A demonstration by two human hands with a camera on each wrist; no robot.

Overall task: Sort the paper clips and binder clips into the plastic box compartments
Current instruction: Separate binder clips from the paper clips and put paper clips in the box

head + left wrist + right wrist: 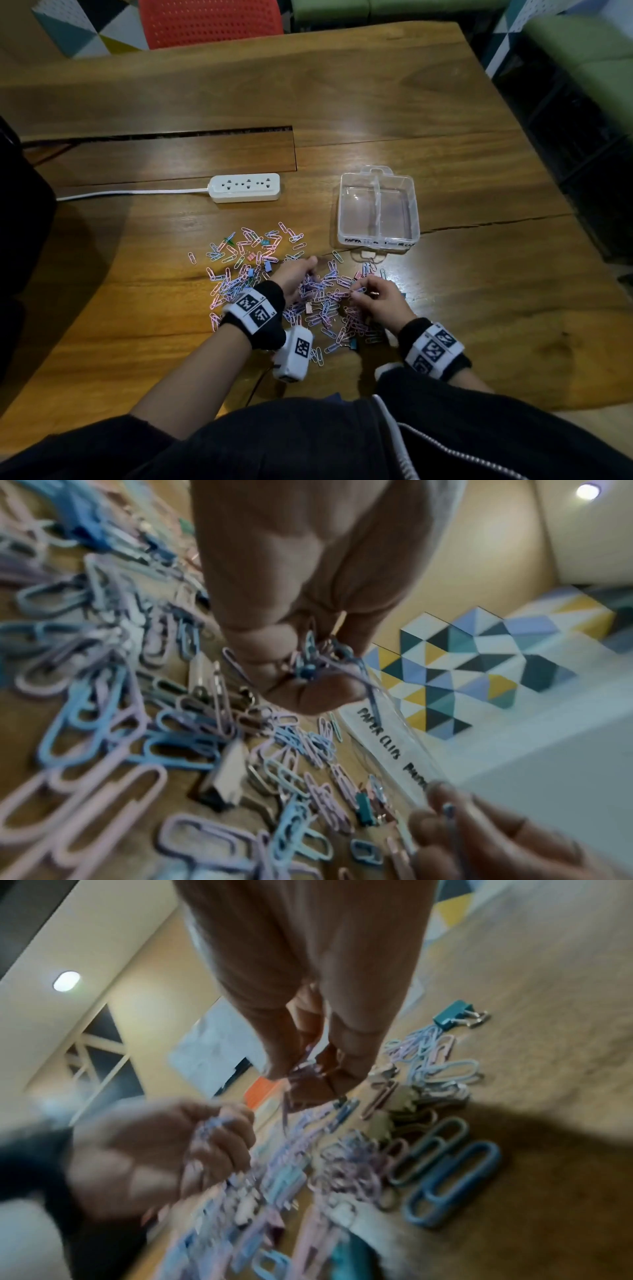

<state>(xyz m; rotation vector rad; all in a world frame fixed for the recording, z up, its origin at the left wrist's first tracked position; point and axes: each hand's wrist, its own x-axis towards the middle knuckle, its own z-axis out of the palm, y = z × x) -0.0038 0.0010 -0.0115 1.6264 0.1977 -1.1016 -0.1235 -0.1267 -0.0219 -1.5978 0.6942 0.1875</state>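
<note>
Box [378, 240] long axis runs left-right, label edge toward person.

both hands are down in the clips [274, 281] spread on the table [376, 102]: the left hand [296, 275] and right hand [378, 296] each curl over some. the box [378, 240] stands just beyond, beside a power strip [245, 187].

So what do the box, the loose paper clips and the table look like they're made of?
Box: clear, glossy plastic; the wood grain shows through its walls and floor.
Paper clips: probably wire with a matte pastel coating in pink, blue and lilac; no bare metal is visible on them.
Table: wood or wood veneer with a semi-gloss finish; it shows grain, a crack and lamp glare.
</note>
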